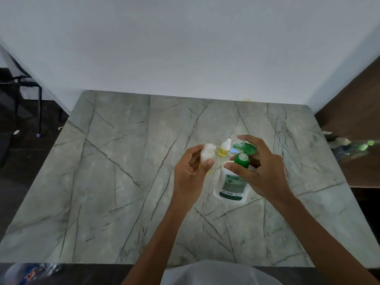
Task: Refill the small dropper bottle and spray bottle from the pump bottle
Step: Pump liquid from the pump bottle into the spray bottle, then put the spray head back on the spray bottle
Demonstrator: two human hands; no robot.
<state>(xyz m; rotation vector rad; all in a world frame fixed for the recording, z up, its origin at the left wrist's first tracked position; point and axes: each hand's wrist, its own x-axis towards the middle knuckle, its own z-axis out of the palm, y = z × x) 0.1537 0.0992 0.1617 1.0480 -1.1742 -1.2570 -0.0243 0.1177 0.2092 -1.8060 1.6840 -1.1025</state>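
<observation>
A white pump bottle [231, 186] with a green pump head [243, 150] stands on the marble table [123, 182]. My right hand [259, 167] is curled round the green collar and pump head, fingers over the top. My left hand [190, 167] grips a small white open-topped bottle [207, 154] just left of the pump spout. A small yellow dropper bottle [224, 149] with a white tip stands on the table behind, between the two hands.
A white wall closes the table's far edge. Dark floor and a black chair frame [24, 85] lie to the left. A brown wooden surface [359, 157] with blurred green-and-clear items lies to the right. A blue packet [30, 273] sits at bottom left.
</observation>
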